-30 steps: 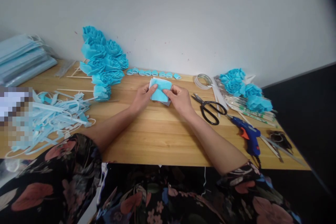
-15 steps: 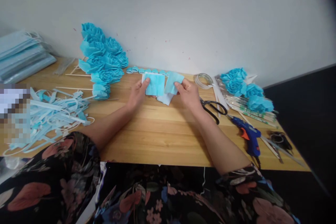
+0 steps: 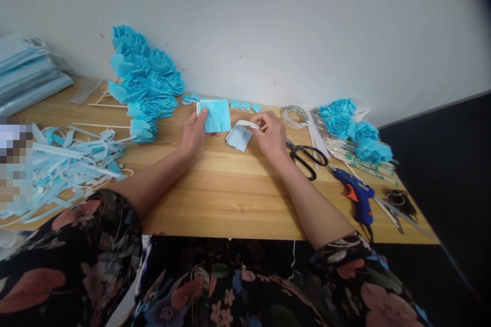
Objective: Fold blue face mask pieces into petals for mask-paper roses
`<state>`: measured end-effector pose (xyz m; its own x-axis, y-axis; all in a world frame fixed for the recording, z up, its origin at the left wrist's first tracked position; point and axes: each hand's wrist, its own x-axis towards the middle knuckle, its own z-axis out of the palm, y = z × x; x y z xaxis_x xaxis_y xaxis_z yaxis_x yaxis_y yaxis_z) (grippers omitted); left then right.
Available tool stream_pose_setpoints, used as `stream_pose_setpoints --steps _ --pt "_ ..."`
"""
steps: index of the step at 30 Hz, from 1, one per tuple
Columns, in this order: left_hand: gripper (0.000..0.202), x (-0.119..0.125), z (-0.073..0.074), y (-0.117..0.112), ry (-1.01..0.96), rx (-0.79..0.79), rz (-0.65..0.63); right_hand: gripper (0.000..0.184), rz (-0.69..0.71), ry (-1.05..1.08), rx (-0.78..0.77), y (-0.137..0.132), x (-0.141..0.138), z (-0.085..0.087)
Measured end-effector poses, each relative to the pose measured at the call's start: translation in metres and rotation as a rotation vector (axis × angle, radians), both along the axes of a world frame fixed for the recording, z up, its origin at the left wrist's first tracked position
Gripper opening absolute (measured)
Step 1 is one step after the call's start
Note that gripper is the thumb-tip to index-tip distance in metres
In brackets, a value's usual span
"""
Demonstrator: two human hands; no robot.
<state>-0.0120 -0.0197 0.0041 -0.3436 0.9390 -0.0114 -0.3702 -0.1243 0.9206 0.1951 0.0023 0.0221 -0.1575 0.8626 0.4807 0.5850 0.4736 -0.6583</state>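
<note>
Fingers (image 3: 204, 112) of the left hand (image 3: 193, 134) pinch a stack of blue squares (image 3: 217, 116); the right hand (image 3: 273, 138) pinches a thin pale sheet (image 3: 247, 123), right by a small pile of pale squares (image 3: 240, 139) on the bench (image 3: 230, 199), and I cannot tell if sheet and pile touch; both hands are over the middle of the bench, nearer the back edge than the front; a row of little blue pieces (image 3: 244, 106) lies along the back edge; black scissors (image 3: 296, 148) lie near the right hand; a blue glue gun (image 3: 358, 193) lies near the bench's right edge.
</note>
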Motion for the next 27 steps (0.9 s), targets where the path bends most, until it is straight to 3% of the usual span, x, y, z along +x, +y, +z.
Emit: stream_pose_setpoints --steps 5,11,27 --pt "0.035 0.0005 0.0005 0.0010 0.000 -0.014 0.002 0.017 0.039 -0.168 0.084 -0.0006 0.0029 -0.0048" --pt "0.040 0.0001 -0.0020 0.0029 0.008 -0.012 0.012 0.022 0.125 -0.328 0.048 -0.0025 0.0048 -0.0067" --pt "0.041 -0.0004 -0.0040 0.0035 0.004 -0.006 -0.006 0.038 0.282 -0.405 -0.060 -0.0018 0.0074 -0.0069"
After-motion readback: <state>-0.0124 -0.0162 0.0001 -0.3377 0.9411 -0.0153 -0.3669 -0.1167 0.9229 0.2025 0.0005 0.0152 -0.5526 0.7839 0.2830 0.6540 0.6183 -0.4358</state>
